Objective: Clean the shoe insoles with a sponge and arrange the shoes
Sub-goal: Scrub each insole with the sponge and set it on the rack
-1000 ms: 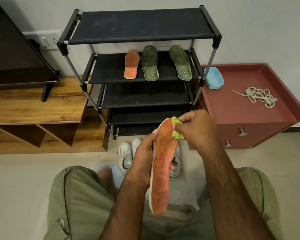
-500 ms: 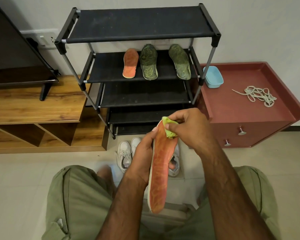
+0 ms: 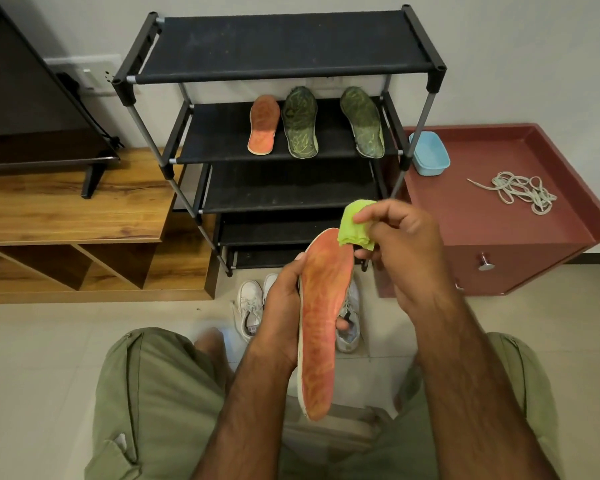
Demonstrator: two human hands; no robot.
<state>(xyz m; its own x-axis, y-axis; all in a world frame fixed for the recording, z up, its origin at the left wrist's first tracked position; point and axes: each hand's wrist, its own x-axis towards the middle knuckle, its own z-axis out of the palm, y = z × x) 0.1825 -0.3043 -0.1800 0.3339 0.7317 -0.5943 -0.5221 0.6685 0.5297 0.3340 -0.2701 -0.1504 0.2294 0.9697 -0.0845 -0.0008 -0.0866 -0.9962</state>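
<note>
We hold the task's thing, the orange insole [image 3: 317,327], upright over our lap, in front of the rack [image 3: 281,46]. Starting at the left, our left hand [image 3: 278,317] wraps its edge about midway along, thumb toward the toe end and fingers curled behind, one fingertip showing past the right edge. The insole looks thin and light, a foam sheet that will bend if we press on an unsupported part, so we judge this mid-length hold right: it braces the back while the face is rubbed. Gripping only the heel would probably let the toe flop.

Just right of the toe, our right hand [image 3: 406,251] pinches a folded green sponge [image 3: 355,225] between thumb and forefinger. The sponge sits at the toe tip; whether it touches the face or is just off it we cannot tell. It looks soft and squashy, so a light pinch is enough; a hard squeeze would likely wring it out.

On the rack's second shelf lie another orange insole [image 3: 264,126] and two green insoles [image 3: 300,123]. White shoes [image 3: 252,311] stand on the floor behind the held insole, partly hidden, with a blue tub [image 3: 429,153] and loose laces [image 3: 520,190] on the red cabinet [image 3: 499,216] at far right.
</note>
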